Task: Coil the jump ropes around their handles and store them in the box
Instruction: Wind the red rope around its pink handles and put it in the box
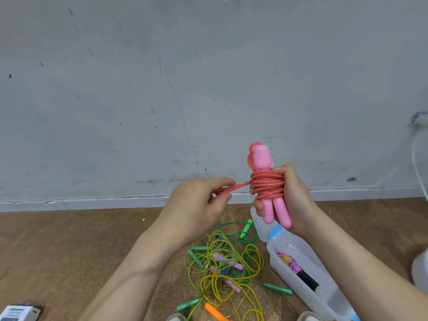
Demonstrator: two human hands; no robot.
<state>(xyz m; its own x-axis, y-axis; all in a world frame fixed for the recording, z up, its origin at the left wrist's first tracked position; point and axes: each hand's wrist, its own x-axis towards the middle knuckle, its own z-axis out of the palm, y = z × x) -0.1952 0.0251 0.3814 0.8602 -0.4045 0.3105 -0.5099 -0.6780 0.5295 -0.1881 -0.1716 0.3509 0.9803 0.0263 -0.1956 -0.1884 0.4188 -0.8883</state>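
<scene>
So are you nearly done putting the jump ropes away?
Not nearly. Done: one wound rope lies in the clear box. In hand: the pink rope is mostly coiled round its pink handles; the right hand grips the bundle and the left hand pinches the loose stretch. Left: boxing it, then the tangled pile of green and yellow ropes on the floor.

I get a single view here: a wide-angle camera worn on the person's head, facing forward and tilted down. The wall [162,77] fills the larger upper part and the floor [69,239] the band below it. Both forearms [129,274] enter from the bottom edge, and the left hand [196,205] and right hand [291,198] sit close to the lens, near mid-frame. The edges look bowed, probably from the lens.
</scene>
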